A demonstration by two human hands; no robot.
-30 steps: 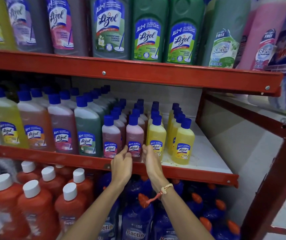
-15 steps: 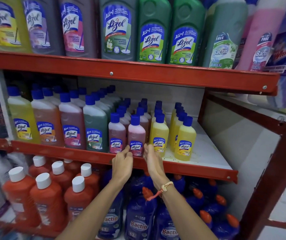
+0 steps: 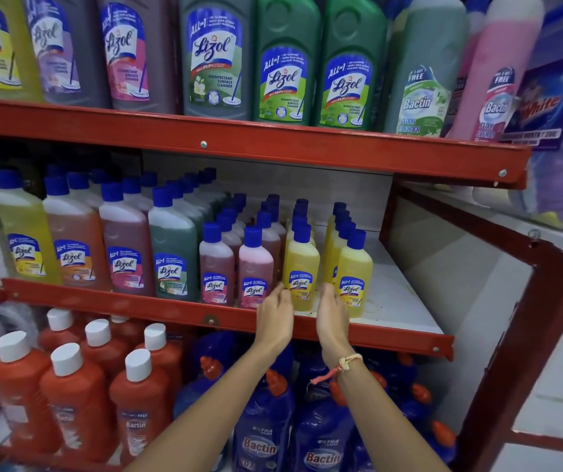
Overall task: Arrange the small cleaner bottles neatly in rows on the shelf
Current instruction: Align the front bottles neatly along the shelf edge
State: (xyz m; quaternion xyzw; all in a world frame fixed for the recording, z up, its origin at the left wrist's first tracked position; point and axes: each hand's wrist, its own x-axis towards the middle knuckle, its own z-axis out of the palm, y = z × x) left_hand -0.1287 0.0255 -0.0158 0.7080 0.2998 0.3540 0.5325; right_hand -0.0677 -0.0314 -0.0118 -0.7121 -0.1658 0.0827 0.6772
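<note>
Small blue-capped cleaner bottles stand in four rows running back on the middle shelf [image 3: 399,311]: two pink rows, then two yellow rows. My left hand [image 3: 275,316] and my right hand [image 3: 332,313] face each other, palms inward, on either side of the base of the front yellow bottle [image 3: 302,264] of the third row. The left fingertips sit in the gap beside the front pink bottle [image 3: 255,267]. The right fingertips reach between this yellow bottle and the front yellow bottle [image 3: 354,272] of the last row. Neither hand grips anything.
Larger cleaner bottles [image 3: 171,247] fill the left of the same shelf. Big bottles [image 3: 283,59] stand on the shelf above. Orange bottles [image 3: 75,393] and blue bottles [image 3: 259,434] fill the shelf below. White shelf surface lies bare right of the yellow rows, up to the red frame post [image 3: 518,338].
Both hands have shifted one row to the right, from flanking the front pink bottle to flanking the front yellow bottle. My view has also turned a little.
</note>
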